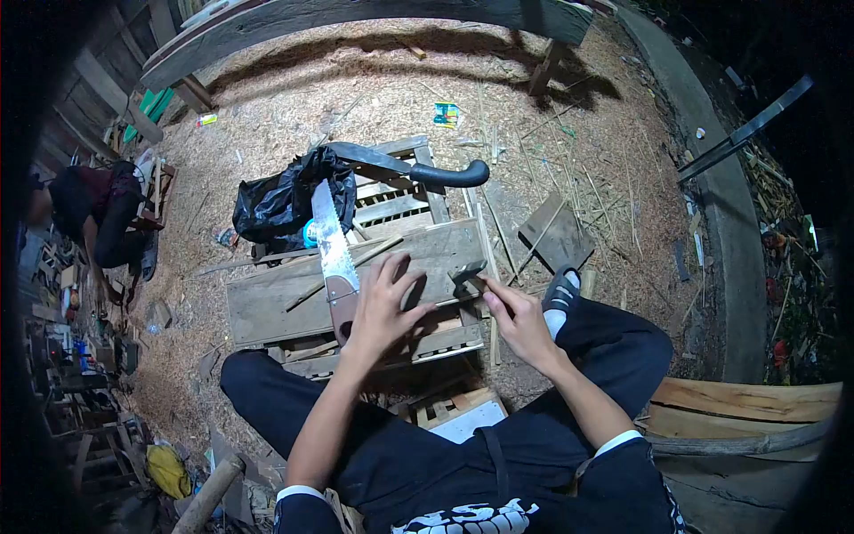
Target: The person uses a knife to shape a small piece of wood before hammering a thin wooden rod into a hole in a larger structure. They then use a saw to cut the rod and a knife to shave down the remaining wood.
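Note:
My left hand (384, 307) is spread over a wooden board (267, 303), its fingers apart and holding nothing I can see. Close beside it lies a handsaw (334, 240), its brown handle partly behind my hand. A thin wooden stick (311, 289) crosses the board under the saw. In my right hand (523, 327) is a hammer (466, 274), gripped by its handle, with the dark head over the board's right end. Farther off, a machete with a black curved handle (452, 173) rests on the slatted wooden crate (391, 210), next to a black plastic bag (285, 198).
Sawdust covers the ground (356, 80). A long wooden beam (374, 31) spans the far side. Another person (102, 214) crouches at the left. A square wood piece (556, 233) and thin sticks lie right of the crate. Planks (747, 418) stand at the lower right.

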`<act>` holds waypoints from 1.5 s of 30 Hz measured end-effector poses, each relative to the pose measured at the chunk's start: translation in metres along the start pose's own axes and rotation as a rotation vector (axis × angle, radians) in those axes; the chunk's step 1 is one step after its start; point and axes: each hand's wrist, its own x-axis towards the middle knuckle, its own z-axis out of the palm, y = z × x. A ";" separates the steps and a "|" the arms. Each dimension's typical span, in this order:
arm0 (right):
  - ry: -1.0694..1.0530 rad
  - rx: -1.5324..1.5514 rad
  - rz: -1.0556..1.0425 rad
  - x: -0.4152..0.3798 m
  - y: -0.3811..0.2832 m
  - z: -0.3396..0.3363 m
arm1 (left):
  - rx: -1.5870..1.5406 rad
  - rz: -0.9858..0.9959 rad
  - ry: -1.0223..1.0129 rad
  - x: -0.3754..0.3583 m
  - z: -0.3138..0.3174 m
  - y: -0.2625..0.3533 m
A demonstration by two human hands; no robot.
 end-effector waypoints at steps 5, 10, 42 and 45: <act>-0.031 -0.099 -0.034 -0.003 0.005 0.010 | 0.170 0.068 -0.014 -0.001 -0.002 -0.002; -0.078 -0.139 -0.030 -0.006 -0.002 0.014 | 0.178 0.044 -0.025 -0.002 0.006 -0.006; 0.058 -0.215 -0.099 -0.021 -0.012 0.026 | 0.251 0.023 -0.007 -0.002 0.016 -0.012; 0.221 -0.086 -0.147 -0.017 -0.012 0.025 | 0.246 -0.003 -0.046 -0.005 0.015 -0.011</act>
